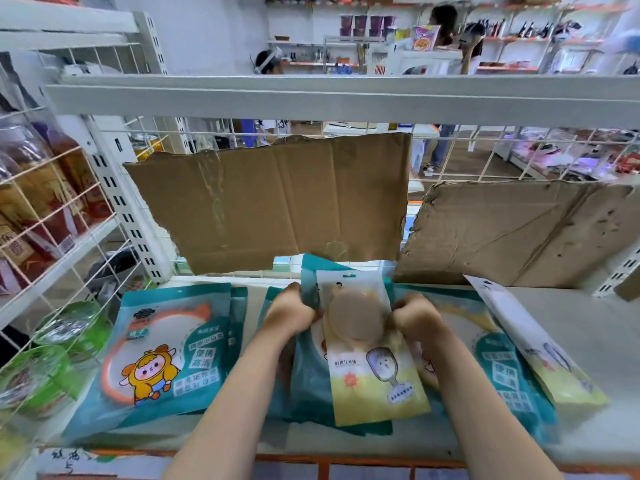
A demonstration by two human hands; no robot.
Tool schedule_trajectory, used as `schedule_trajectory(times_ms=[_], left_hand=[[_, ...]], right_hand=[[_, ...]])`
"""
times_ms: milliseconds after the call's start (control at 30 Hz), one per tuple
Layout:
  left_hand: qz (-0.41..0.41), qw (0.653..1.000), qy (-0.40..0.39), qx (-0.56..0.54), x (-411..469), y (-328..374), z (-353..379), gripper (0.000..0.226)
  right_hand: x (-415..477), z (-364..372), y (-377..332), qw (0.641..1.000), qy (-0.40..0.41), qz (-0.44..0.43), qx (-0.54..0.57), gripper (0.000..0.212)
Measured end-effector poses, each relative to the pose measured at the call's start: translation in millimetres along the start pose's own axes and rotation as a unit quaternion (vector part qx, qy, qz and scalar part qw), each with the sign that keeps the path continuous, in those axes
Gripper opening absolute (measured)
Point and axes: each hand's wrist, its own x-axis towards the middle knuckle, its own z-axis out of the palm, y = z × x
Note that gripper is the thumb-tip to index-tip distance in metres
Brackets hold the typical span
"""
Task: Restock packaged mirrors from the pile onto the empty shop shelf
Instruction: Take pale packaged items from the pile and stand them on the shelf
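**Low at six o'clock on the shelf: both hands on one mirror packet**

From the head camera, just below centre, we see a cream mirror packet held tilted above the shelf. Its round mirror shows through the clear window. The left hand sits at this packet's ten o'clock. Its grip is clamped, fingers curled round the edge of a back teal packet that stands just behind the cream one. The right hand sits at two o'clock, its grip pinched tight on the cream packet's right edge. Beneath both, toward six o'clock, we see a teal pile lying loose on the shelf.

At nine o'clock an orange-rimmed mirror packet, teal with a yellow cartoon figure, lies flat on top of another like it. At three o'clock we find a right teal packet, and a second cream packet lies slanted across its far edge.

Toward twelve o'clock a torn cardboard sheet stands at the shelf's back against the white wire grid. A second cardboard sheet leans at two o'clock. An upper shelf board crosses above them. At eight o'clock, behind a side grid, sit green jars. People beyond the grid are too blurred for us to describe.
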Motion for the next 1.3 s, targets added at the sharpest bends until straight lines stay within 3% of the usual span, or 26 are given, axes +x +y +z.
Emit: schedule_trajectory(times_ms=[100, 267, 400, 633, 733, 867, 1067, 1300], left_hand=[[0.018, 0.999, 0.009, -0.040, -7.9, 2.3, -10.0, 0.050], [0.030, 0.990, 0.030, -0.136, -17.4, 0.5, -29.7, 0.027], [0.053, 0.981, 0.060, -0.180, -28.4, -1.1, -38.7, 0.018], [0.059, 0.949, 0.090, -0.297, -44.8, -0.8, -37.7, 0.015], [0.067, 0.946, 0.098, -0.302, -51.9, 7.9, -28.6, 0.029], [0.127, 0.942, 0.112, -0.288, -69.5, 28.3, -17.8, 0.011], [0.229, 0.928, 0.164, -0.243, -93.9, 68.3, -3.0, 0.005], [0.248, 0.924, 0.097, -0.273, -128.4, 119.1, 76.2, 0.005]], right_hand=[[-8.4, -4.3, -6.2, 0.991, 0.017, -0.009, 0.133, 0.019], [-20.0, -2.6, -13.8, 0.938, 0.029, 0.006, 0.345, 0.017], [-28.5, 1.5, -16.3, 0.928, 0.090, -0.017, 0.363, 0.027], [-46.3, -5.1, -11.7, 0.890, 0.202, -0.047, 0.407, 0.012], [-58.8, -17.3, -2.3, 0.866, 0.233, -0.075, 0.436, 0.013], [-70.3, -38.7, 22.6, 0.842, 0.271, -0.093, 0.457, 0.023], [-89.9, -72.6, 52.8, 0.787, 0.285, -0.111, 0.537, 0.033], [-122.1, -131.2, 124.9, 0.797, 0.322, -0.069, 0.507, 0.026]])
